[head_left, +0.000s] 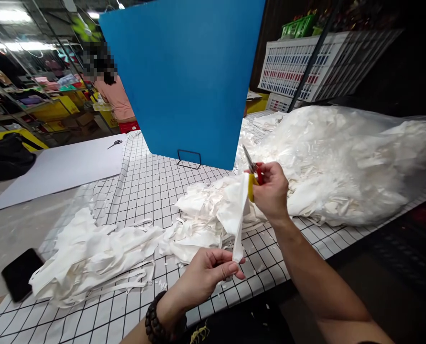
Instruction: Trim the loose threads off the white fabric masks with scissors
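Note:
My right hand is closed around scissors with red and yellow handles, their blades pointing up and away. Between my hands stretches a white fabric piece. My left hand pinches its lower end between thumb and fingers, while its upper end reaches the scissors' handles; whether my right fingers also grip it is hidden. Behind it lies a heap of white fabric pieces. Further left, another pile of white fabric pieces with thin straps rests on the checked tablecloth.
A large clear plastic bag of white pieces fills the right side. A blue board stands upright on a wire stand. At left are a phone and dark scissors. Beyond stand a person and white crates.

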